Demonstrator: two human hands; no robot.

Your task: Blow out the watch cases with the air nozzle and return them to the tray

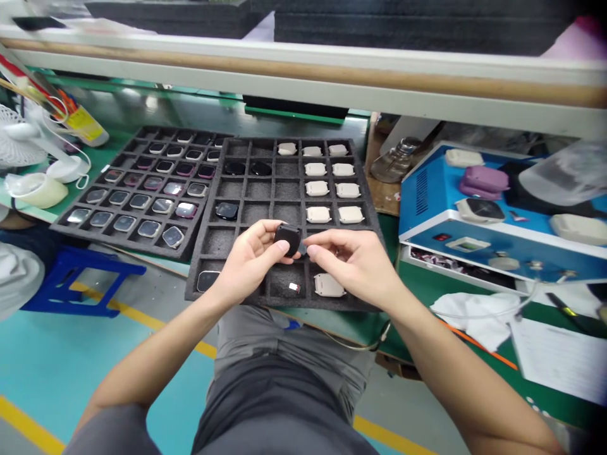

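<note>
A black watch case (287,240) is held between the thumb and fingers of my left hand (253,259), above the front part of a dark foam tray (194,278). My right hand (353,259) pinches a small thin grey piece (302,248) at the case's right edge. Beige watch cases (317,215) fill much of the tray's two right columns, and a few black ones (227,211) sit on its left side. Below my hands, a small white and red piece (294,288) lies in a front compartment, with a beige case (329,285) to its right.
A second foam tray (128,238) with many watches stands at the left. On the right is a blue machine (427,202) with cases on top, beside a white cloth (474,316) and paper (559,357). A shelf edge (303,69) crosses above; a fan (23,136) is far left.
</note>
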